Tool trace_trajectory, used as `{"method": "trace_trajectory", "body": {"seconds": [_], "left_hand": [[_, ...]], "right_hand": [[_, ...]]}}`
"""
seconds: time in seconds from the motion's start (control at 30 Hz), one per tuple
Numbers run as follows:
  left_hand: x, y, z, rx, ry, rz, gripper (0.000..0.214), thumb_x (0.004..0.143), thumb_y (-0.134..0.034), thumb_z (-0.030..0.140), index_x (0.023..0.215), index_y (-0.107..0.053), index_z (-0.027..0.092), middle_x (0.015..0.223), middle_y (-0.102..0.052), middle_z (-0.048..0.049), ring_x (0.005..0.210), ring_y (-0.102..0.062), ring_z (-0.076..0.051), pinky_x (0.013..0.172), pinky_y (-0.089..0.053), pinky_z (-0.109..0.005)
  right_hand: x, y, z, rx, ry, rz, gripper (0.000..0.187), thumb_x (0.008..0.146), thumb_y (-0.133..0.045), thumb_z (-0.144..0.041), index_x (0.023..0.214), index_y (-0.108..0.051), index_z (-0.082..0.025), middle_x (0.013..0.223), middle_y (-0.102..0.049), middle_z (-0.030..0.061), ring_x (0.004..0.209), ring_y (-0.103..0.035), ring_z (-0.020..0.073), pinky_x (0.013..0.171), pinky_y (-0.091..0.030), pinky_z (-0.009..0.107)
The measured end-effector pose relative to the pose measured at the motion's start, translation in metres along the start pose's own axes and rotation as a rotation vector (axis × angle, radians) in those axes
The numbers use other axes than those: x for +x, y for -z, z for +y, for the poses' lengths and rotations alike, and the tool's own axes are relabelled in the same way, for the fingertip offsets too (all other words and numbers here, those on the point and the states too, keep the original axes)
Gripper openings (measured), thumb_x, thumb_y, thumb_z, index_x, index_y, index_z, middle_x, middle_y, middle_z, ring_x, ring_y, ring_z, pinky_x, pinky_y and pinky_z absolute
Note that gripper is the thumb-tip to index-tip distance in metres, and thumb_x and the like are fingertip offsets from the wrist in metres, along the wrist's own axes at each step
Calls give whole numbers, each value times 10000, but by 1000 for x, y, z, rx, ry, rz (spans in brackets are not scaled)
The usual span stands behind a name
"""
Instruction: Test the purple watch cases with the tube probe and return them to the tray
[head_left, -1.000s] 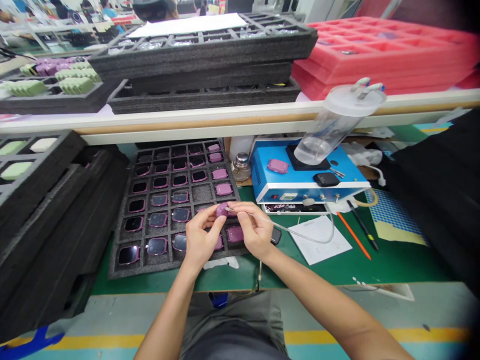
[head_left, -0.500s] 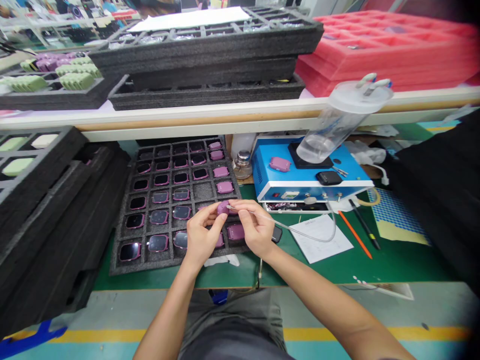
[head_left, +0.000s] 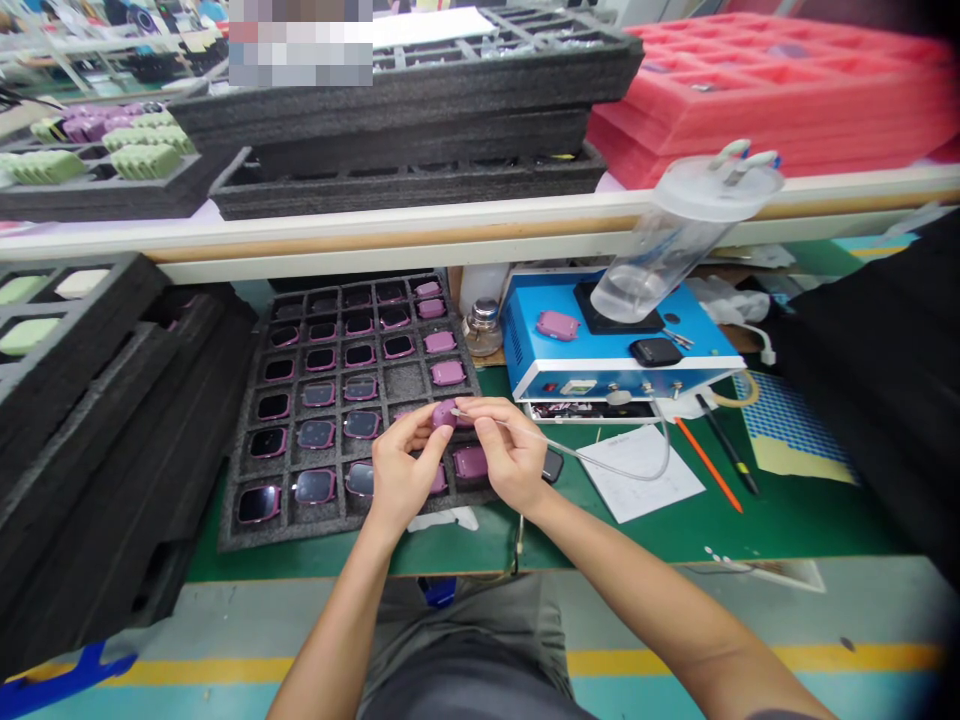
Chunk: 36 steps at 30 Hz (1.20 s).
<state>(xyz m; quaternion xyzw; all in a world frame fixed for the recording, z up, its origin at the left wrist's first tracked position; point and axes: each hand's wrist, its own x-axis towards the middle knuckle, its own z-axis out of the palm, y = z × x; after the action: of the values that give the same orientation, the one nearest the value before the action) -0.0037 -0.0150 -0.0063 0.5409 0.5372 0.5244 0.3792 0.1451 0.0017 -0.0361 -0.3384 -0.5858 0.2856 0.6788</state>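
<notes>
My left hand (head_left: 405,455) pinches a small purple watch case (head_left: 444,414) between thumb and fingers. Closed round the end of a clear thin tube (head_left: 600,463), my right hand (head_left: 511,448) holds its tip against the case. From there the tube loops back to the front of a blue machine (head_left: 600,378). Below both hands lies a black foam tray (head_left: 405,380), its compartments holding several purple watches with dark screens (head_left: 259,503) and purple cases (head_left: 448,373). My hands hide part of the tray.
On the blue machine are a clear cylinder (head_left: 645,250), a purple case (head_left: 557,325) and a black case (head_left: 656,351). A glass bottle (head_left: 484,325) stands beside it. Paper (head_left: 641,475) and an orange stick (head_left: 709,465) lie right. Black foam trays (head_left: 90,470) are stacked left; a shelf (head_left: 375,240) spans behind.
The view has shifted very slightly. Both hands keep the same hold, with the tube tip still at the purple watch case.
</notes>
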Motion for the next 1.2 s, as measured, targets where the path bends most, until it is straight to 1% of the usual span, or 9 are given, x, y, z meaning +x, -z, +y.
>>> {"method": "trace_trajectory", "body": {"seconds": [0.2,0.3,0.4,0.47,0.6,0.73,0.87,1.0,1.2], "left_hand": [[-3,-2,0,16,12,-20,292,892,-758,307,1150,-807,179,1027,-827,-88,857,-779,-211,771,-636,-294],[6,6,10,241,-77,-32,302,965,-664,269,1244,-763,211,1133,-807,-93,970,-767,-238,873,-616,-336],[37,23,21,651,-173,-55,357,988,-599,195,1334,-686,211,1158,-780,-118,1083,-716,-296,1006,-558,-435],[63,36,24,860,-194,-187,331,984,-565,146,1282,-701,192,1103,-776,-137,1086,-689,-326,1022,-534,-482],[107,47,18,949,-222,-432,307,936,-584,80,1118,-792,212,1135,-789,-110,1104,-693,-297,1089,-508,-466],[135,39,10,1034,-277,-306,286,946,-642,117,1185,-792,160,1285,-761,-152,1246,-670,-307,1148,-478,-458],[152,33,15,1068,-231,-268,208,944,-679,116,1124,-772,71,1151,-799,-144,1195,-720,-291,1128,-470,-434],[128,28,27,1024,-251,-198,224,997,-597,153,1113,-763,59,1077,-805,-132,1166,-731,-285,1097,-486,-424],[29,6,13,181,14,-64,259,865,-756,231,1105,-792,140,946,-824,-86,788,-764,-191,743,-607,-286]], "right_hand": [[-2,1,0,-15,7,5,163,1038,-602,-296,1006,-756,-255,1023,-810,74,1009,-796,231,888,-681,427],[-7,3,1,15,-15,47,156,1040,-599,-296,1026,-750,-258,1051,-797,78,1051,-785,240,900,-686,444],[-11,4,3,62,-56,63,150,1042,-600,-303,1037,-745,-262,1059,-780,78,1064,-776,241,899,-693,449],[-13,4,4,84,-69,51,147,1041,-608,-305,1036,-748,-261,1055,-776,77,1060,-771,238,904,-691,448],[-11,4,4,96,-84,40,149,1041,-614,-307,1044,-756,-259,1059,-776,76,1041,-767,234,894,-685,441],[-10,4,2,97,-88,33,149,1040,-620,-306,1032,-761,-260,1041,-776,70,1021,-771,232,875,-681,430],[-10,4,2,104,-87,29,151,1040,-619,-291,1034,-766,-259,1039,-776,71,1018,-769,225,872,-678,414],[-9,4,2,77,-103,62,160,1043,-614,-319,1042,-758,-250,1038,-779,77,1021,-769,228,865,-692,422],[-7,6,4,64,-47,89,154,1052,-599,-285,1080,-748,-261,1098,-780,77,1091,-771,240,933,-679,456]]}}
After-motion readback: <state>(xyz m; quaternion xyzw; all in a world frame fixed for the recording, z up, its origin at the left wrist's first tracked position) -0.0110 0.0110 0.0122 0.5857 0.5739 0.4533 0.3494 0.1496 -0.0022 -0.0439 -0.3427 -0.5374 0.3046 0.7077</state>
